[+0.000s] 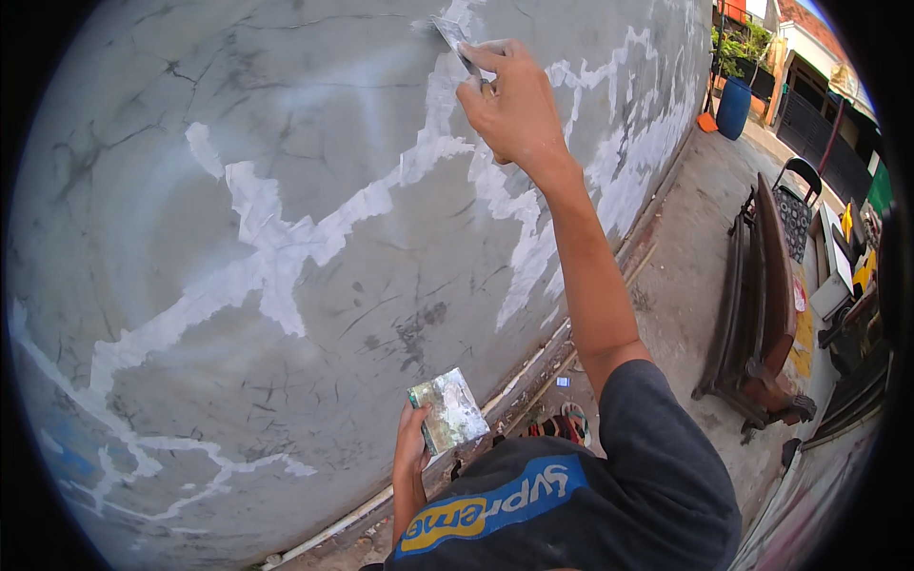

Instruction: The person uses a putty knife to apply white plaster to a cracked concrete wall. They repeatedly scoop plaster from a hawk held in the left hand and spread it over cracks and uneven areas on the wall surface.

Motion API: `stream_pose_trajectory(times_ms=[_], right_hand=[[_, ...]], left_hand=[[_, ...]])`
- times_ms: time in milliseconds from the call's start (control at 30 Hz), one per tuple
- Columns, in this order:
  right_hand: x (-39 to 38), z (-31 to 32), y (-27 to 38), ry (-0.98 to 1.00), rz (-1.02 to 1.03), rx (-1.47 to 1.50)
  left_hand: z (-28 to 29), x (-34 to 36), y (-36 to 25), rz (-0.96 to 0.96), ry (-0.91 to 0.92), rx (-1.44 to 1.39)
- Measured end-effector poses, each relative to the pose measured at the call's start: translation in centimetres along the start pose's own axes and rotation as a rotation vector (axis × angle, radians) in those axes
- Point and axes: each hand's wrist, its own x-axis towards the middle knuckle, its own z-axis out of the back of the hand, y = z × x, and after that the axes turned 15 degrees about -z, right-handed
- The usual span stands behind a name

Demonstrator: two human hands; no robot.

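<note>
My right hand (516,107) is raised high against a grey wall (390,271), its fingers closed round a putty knife (451,38). The blade lies at the wall's surface beside a streak of white filler (276,249). Low down near my body, my left hand (410,440) grips a square, flat-topped board or block (451,409) smeared with whitish paste. Jagged white bands branch over much of the wall, and thin dark cracks run through its bare grey parts.
To the right stands a dark carved wooden bench (757,305), with a patterned chair (795,214) behind it. A blue barrel (733,108) is farther off. A sandalled foot (574,419) shows below on the concrete ground (657,324).
</note>
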Motion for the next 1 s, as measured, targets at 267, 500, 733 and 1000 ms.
stream_pose_trajectory(times_ms=[267, 500, 733, 1000], right_hand=[[0.2, 1.0, -1.6, -0.041, 0.247, -0.210], [3.3, 0.0, -3.8, -0.031, 0.584, -0.264], [5.1, 5.8, -6.4, -0.022, 0.606, -0.586], [7.6, 5.0, -4.7, -0.074, 0.805, -0.672]], left_hand=[[0.0, -0.3, 0.3, -0.006, -0.029, -0.018], [0.2, -0.4, 0.2, -0.025, -0.080, -0.053], [0.9, -0.7, 0.8, -0.066, -0.155, -0.074], [-1.5, 0.2, 0.6, -0.097, -0.131, -0.084]])
